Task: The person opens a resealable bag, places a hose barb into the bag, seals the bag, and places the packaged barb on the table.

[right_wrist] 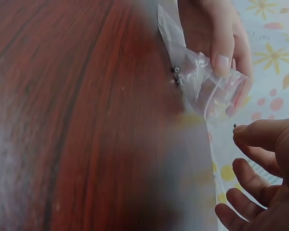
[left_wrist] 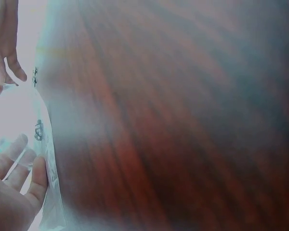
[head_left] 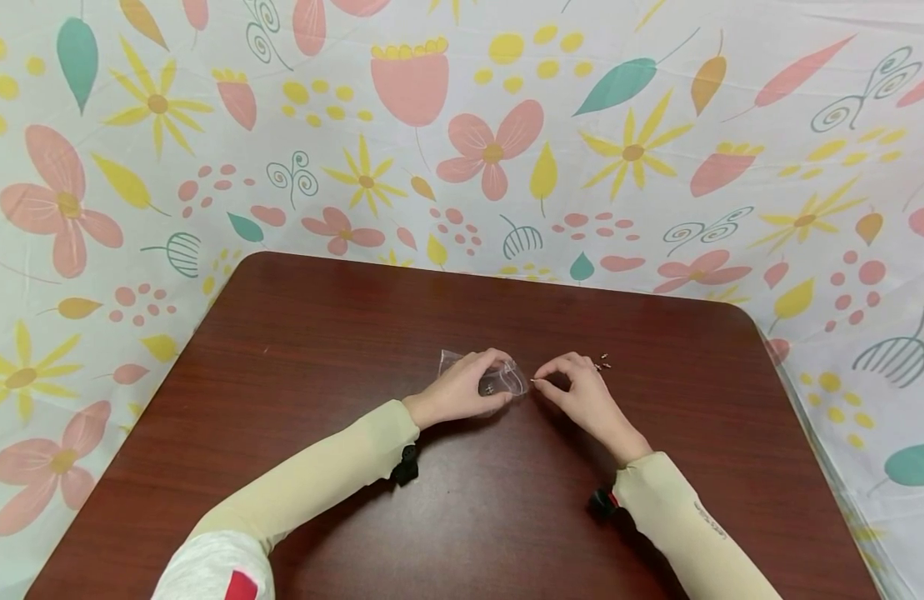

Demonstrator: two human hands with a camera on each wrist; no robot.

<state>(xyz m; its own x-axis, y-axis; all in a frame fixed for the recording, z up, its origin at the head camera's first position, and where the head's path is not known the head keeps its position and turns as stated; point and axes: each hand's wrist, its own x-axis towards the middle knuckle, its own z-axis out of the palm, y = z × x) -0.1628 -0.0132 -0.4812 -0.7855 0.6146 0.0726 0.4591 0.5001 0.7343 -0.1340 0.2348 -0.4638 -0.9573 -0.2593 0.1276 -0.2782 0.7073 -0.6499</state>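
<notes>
Flowered cloth stands like a wall behind a dark wooden table, whose rounded far corners are both visible. Near the middle of this surface, the left hand holds a small transparent bag, its thumb and fingers clamped on it close to the mouth. This grip seems chosen to keep the mouth spread and turned towards the other hand, as the plastic is thin and probably folds easily. Some small metal parts lie inside, away from the mouth.

Just beside the mouth, but not touching it, the right hand pinches one tiny piece between thumb and forefinger. The right wrist view shows the other fingers spread apart, perhaps so that they do not hide this small thing. Its exact shape I cannot tell. A few loose parts lie on the wood next to the right knuckles, probably put there to be within easy reach.

Both hands are well apart from the far edge and the side edges. Between the forearms the wood continues towards the person, so there is wide room for moving sideways or back.
</notes>
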